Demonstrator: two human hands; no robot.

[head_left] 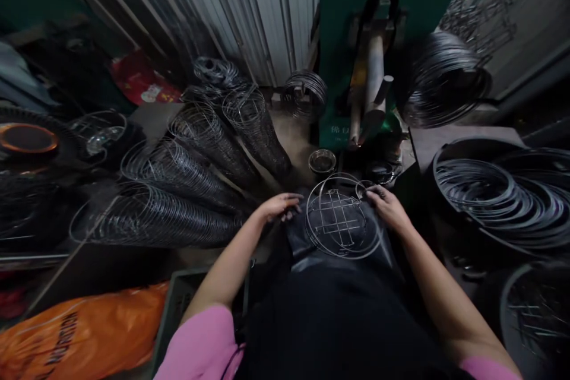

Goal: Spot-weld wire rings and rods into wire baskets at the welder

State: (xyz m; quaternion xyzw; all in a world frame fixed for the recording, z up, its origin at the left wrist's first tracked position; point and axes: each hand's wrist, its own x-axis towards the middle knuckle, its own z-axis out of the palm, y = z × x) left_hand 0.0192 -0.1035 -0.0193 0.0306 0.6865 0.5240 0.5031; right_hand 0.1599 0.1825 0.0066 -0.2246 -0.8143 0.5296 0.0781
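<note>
Head view of a wire-forming workplace. Four long stacks of wire rings (178,190) lie fanned out on the floor at left, beside an orange plastic bag (84,332) at lower left. At right, one tub (449,148) holds a heap of loose dark rings, too many to count, and above it one coil of wire (445,77) hangs by the green machine (374,71). A smaller coil (305,92) stands against the corrugated wall. One round wire grille (341,217), made of two or three concentric rings crossed by a grid of straight wires, lies flat on the dark apron over the person's lap, centre frame. The right hand (389,208) pinches the grille's upper right rim with closed fingers. The left hand (278,206) rests just left of the grille, fingers curled and loose, holding nothing visible; whether it touches the rim cannot be told. One small metal bowl (322,161) sits just beyond the grille.
</note>
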